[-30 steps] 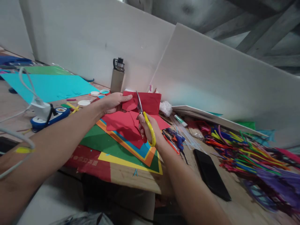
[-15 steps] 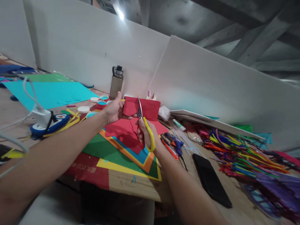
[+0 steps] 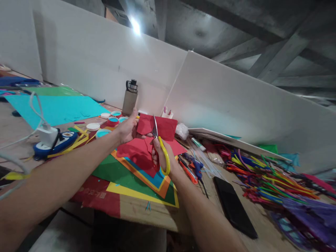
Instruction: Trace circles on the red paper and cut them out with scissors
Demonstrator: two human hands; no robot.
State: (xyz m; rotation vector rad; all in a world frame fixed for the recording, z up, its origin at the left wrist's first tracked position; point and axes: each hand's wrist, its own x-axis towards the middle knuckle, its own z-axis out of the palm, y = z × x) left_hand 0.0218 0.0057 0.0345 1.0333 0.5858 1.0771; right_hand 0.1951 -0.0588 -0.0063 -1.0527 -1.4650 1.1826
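Note:
My left hand (image 3: 128, 129) grips a piece of red paper (image 3: 166, 128) by its left part, thumb pointing up and fingers partly hidden behind the sheet. In my right hand (image 3: 162, 155) is a pair of scissors (image 3: 165, 154) with yellow and red handles. Their blades point up and lie across the red paper, near a cut running through it. Below both hands, a larger red sheet (image 3: 128, 148) rests on a stack of coloured paper, with blue, orange, green (image 3: 105, 166) and yellow edges showing.
A bottle (image 3: 130, 98) stands by the white wall. To the left are small paint pots (image 3: 113, 121), a power strip (image 3: 55, 143) and a cyan sheet (image 3: 57, 108). On the right lie a utility knife (image 3: 188, 171), a glue gun (image 3: 196, 166), a black phone (image 3: 234, 206) and many pipe cleaners (image 3: 273, 178).
The view has tilted slightly, so the table sits a little lower. Both hands keep their hold on the red paper and the scissors, with hardly any movement between them.

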